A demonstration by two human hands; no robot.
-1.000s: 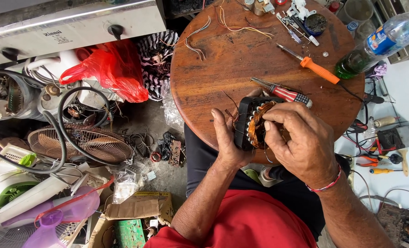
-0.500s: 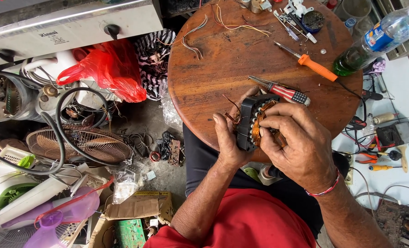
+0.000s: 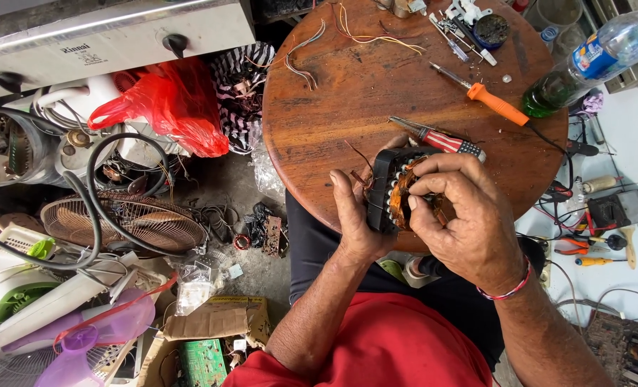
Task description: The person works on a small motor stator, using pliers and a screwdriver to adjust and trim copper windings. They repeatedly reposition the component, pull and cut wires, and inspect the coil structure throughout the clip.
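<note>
A black motor stator (image 3: 385, 188) with copper windings stands on edge at the near rim of a round wooden table (image 3: 347, 100). My left hand (image 3: 355, 215) grips its left side, thumb up along the black frame. My right hand (image 3: 469, 222) covers its right side, fingertips pressed onto the copper coil. A red-handled screwdriver (image 3: 440, 138) lies just behind the stator, touching distance from my right fingers. An orange-handled screwdriver (image 3: 494, 102) lies further back on the table.
A green-tinted plastic bottle (image 3: 584, 61), loose wires (image 3: 362, 32) and small parts sit at the table's far side. Left on the floor lie a red bag (image 3: 168, 107), a fan grille (image 3: 129, 222), cables and a cardboard box (image 3: 215, 315). Pliers and tools (image 3: 591, 251) lie at the right.
Both hands stay on the stator; my right fingers have shifted slightly over the copper winding, and the view has drifted a little.
</note>
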